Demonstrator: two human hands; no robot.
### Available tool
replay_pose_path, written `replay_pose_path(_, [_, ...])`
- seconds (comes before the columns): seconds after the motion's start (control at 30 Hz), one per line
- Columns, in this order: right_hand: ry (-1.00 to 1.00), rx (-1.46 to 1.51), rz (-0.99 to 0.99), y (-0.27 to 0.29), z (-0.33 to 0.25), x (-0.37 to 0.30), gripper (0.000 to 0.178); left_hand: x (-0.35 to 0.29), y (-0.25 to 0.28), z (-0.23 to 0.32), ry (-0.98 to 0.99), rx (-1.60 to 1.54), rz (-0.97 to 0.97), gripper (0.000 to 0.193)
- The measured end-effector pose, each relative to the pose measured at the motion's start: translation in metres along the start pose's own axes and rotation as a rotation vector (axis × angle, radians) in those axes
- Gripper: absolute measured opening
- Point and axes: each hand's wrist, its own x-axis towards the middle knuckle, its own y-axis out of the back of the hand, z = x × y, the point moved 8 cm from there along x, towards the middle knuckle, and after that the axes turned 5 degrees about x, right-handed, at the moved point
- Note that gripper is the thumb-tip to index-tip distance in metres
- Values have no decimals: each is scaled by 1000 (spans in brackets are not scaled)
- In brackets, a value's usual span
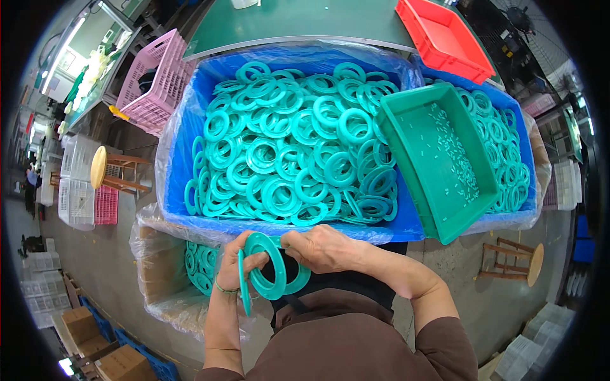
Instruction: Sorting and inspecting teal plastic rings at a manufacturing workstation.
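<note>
Several teal plastic rings hang at my left hand (pixel 230 265), whose fingers are wrapped through and around them. One flat ring (pixel 273 291) faces me, another is seen edge-on beside the wrist, and a further one shows behind to the right. My right hand (pixel 323 246) is closed in a pinch at the upper right rim of the rings; what lies between its fingertips is hidden. Just beyond both hands stands a big blue bin (pixel 267 227) lined with clear plastic and heaped with loose teal rings (pixel 279 195).
A green tray (pixel 416 190) with small pale pieces rests across the blue bin and a second ring-filled bin (pixel 529 165) at right. A lined carton (pixel 155 260) with rings sits at lower left. Beyond are a red tray (pixel 448 38), green table (pixel 305 22), pink crate (pixel 152 82) and wooden stools (pixel 98 166).
</note>
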Motion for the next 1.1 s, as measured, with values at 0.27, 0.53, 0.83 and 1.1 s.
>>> replay_pose_path(0.27, [-159, 277, 735, 68, 44, -62, 15, -22, 41, -12, 81, 26, 396, 33])
replay_pose_path(0.53, [-713, -1233, 780, 221, 51, -188, 24, -149, 277, -118, 7, 123, 1184, 17])
replay_pose_path(0.83, [-563, -442, 346, 75, 118, -81, 20, -212, 353, -195, 514, 1009, 1370, 70])
replay_pose_path(1.1, [-1082, -388, 77, 56, 213, -94, 24, -47, 183, -18, -247, 358, 943, 27])
